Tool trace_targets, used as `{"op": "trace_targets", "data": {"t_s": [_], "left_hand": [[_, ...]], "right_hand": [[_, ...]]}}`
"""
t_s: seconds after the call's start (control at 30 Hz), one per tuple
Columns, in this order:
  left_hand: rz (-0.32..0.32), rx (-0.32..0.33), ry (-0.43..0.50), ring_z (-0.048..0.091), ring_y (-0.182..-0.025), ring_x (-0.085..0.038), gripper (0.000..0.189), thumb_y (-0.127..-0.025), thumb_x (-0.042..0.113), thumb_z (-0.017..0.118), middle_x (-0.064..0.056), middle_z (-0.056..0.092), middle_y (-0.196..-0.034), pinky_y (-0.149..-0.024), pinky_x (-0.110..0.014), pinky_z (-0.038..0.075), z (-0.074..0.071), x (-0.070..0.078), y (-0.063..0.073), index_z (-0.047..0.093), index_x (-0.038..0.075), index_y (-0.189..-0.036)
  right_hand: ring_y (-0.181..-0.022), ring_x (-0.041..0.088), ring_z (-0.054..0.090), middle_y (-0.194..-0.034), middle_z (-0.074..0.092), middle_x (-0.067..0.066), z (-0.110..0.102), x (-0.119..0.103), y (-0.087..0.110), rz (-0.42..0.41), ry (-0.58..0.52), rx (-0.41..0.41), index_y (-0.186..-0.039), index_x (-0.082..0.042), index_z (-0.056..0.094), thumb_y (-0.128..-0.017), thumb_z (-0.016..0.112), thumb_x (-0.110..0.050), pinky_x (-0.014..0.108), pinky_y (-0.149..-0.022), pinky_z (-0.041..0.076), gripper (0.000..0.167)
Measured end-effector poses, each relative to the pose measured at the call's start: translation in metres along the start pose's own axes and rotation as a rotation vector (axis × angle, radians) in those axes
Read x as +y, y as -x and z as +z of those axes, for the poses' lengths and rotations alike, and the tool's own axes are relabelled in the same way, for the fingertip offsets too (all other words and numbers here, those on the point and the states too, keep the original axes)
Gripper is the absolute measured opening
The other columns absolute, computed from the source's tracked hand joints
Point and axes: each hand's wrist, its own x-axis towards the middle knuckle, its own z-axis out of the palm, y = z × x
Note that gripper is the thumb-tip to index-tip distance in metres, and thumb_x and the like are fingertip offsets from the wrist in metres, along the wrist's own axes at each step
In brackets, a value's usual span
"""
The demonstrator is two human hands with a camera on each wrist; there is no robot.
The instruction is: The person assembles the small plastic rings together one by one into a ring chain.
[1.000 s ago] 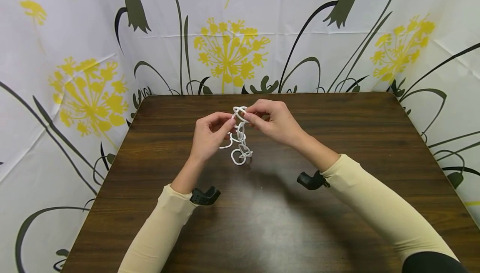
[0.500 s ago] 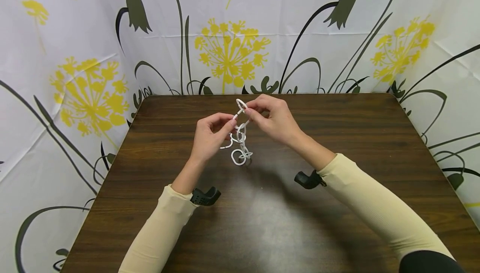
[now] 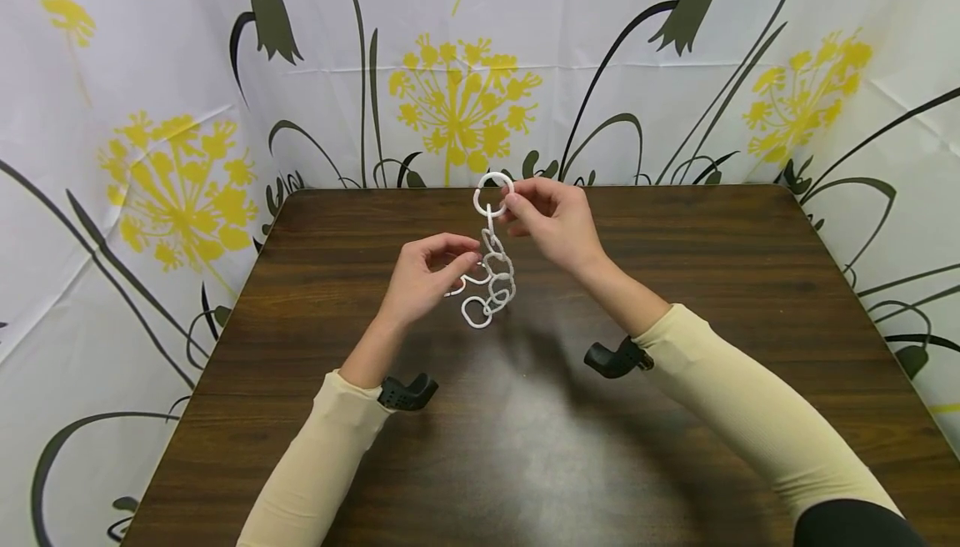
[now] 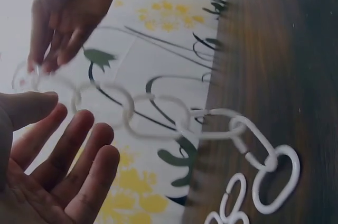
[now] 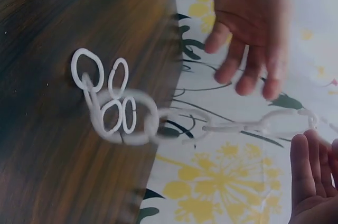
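Note:
A chain of white plastic links (image 3: 490, 220) hangs from my right hand (image 3: 557, 220), whose thumb and fingers pinch the top link (image 3: 495, 175). Its lower links reach down to the table, where the end link (image 3: 465, 313) lies. My left hand (image 3: 431, 273) is just left of the chain and grips nothing; in the left wrist view its fingers (image 4: 87, 182) are spread and loosely bent beside the hanging links. The right wrist view has the chain (image 5: 232, 128) stretched between the table and my right hand, blurred near its lower part.
Several loose white links (image 5: 125, 71) lie on the dark wood table (image 3: 525, 447) behind the chain's lower end, partly covered by my left hand in the head view. A white curtain (image 3: 585, 47) with a flower print hangs along the table's far edge.
My right hand has lifted the top link up and slightly right, drawing the chain taller. My left hand has let go of the link it pinched and dropped slightly lower.

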Motion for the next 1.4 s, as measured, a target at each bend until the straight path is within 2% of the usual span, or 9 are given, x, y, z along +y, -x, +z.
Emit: {"op": "trace_targets", "data": {"t_s": [0.1,0.17,0.27,0.4,0.53,0.77,1.1,1.27,1.4], "left_hand": [[-0.048,0.0,-0.014,0.072,-0.079,-0.001,0.025,-0.101,0.004,0.071,-0.021,0.077,-0.107,-0.067,-0.019,0.062,-0.009,-0.011,-0.003,0.073,-0.011,-0.121],[-0.069,0.008,-0.087,0.071,-0.08,-0.005,0.025,-0.101,0.005,0.07,-0.024,0.077,-0.11,-0.067,-0.019,0.061,-0.016,-0.021,-0.005,0.073,-0.01,-0.122],[-0.091,0.016,-0.332,0.074,-0.086,-0.015,0.026,-0.101,0.01,0.071,-0.021,0.079,-0.113,-0.073,-0.023,0.057,-0.025,-0.041,-0.008,0.076,-0.002,-0.124],[-0.132,-0.001,-0.657,0.074,-0.096,-0.027,0.03,-0.1,0.017,0.072,-0.012,0.08,-0.113,-0.081,-0.04,0.056,-0.03,-0.069,-0.009,0.077,0.009,-0.128],[-0.173,-0.01,-0.819,0.069,-0.093,-0.028,0.029,-0.1,0.023,0.072,-0.008,0.076,-0.107,-0.078,-0.048,0.056,-0.032,-0.087,-0.011,0.079,0.014,-0.127],[-0.232,-0.016,-0.868,0.069,-0.095,-0.028,0.026,-0.099,0.027,0.076,-0.007,0.074,-0.106,-0.079,-0.048,0.056,-0.033,-0.098,-0.017,0.082,0.018,-0.122],[-0.198,0.005,-0.914,0.07,-0.091,-0.031,0.01,-0.097,0.023,0.08,-0.007,0.072,-0.097,-0.077,-0.051,0.057,-0.03,-0.102,-0.019,0.085,0.017,-0.103],[-0.206,0.007,-0.908,0.066,-0.081,-0.027,0.009,-0.098,0.02,0.075,-0.004,0.07,-0.087,-0.069,-0.045,0.054,-0.033,-0.102,-0.019,0.081,0.015,-0.097],[-0.228,0.027,-0.847,0.064,-0.079,-0.026,0.011,-0.1,0.021,0.071,-0.004,0.07,-0.085,-0.067,-0.042,0.05,-0.037,-0.102,-0.018,0.079,0.013,-0.098]], "right_hand": [[-0.08,0.004,0.073,-0.092,0.076,0.003,-0.003,0.0,0.0,0.023,-0.029,-0.001,-0.113,0.014,0.071,-0.105,0.066,-0.001,0.027,-0.074,0.067,0.018],[-0.08,0.004,0.073,-0.09,0.075,-0.002,-0.004,0.0,0.001,0.033,-0.038,-0.003,-0.114,0.015,0.07,-0.105,0.066,-0.001,0.026,-0.073,0.067,0.018],[-0.08,0.004,0.073,-0.09,0.074,-0.006,-0.007,0.001,0.001,0.049,-0.056,-0.003,-0.115,0.016,0.069,-0.105,0.065,0.0,0.025,-0.073,0.067,0.019],[-0.081,0.004,0.073,-0.09,0.074,-0.007,-0.01,0.002,0.001,0.066,-0.082,-0.003,-0.117,0.016,0.068,-0.105,0.064,0.001,0.026,-0.073,0.067,0.02],[-0.08,0.005,0.074,-0.09,0.074,-0.007,-0.012,0.003,0.002,0.069,-0.082,-0.002,-0.118,0.016,0.068,-0.105,0.065,-0.001,0.027,-0.073,0.067,0.021],[-0.079,0.005,0.074,-0.089,0.075,-0.007,-0.014,0.004,0.003,0.068,-0.081,-0.005,-0.116,0.016,0.068,-0.105,0.065,0.0,0.026,-0.072,0.067,0.02],[-0.08,0.007,0.074,-0.089,0.075,-0.007,-0.014,0.003,0.004,0.057,-0.073,-0.013,-0.116,0.016,0.069,-0.105,0.064,0.0,0.027,-0.071,0.067,0.019],[-0.08,0.006,0.073,-0.09,0.074,-0.007,-0.013,0.003,0.004,0.058,-0.076,-0.015,-0.116,0.016,0.068,-0.105,0.064,0.0,0.027,-0.071,0.067,0.02],[-0.08,0.006,0.074,-0.09,0.075,-0.007,-0.013,0.002,0.004,0.055,-0.075,-0.017,-0.116,0.016,0.068,-0.105,0.065,0.0,0.027,-0.071,0.067,0.02]]}}
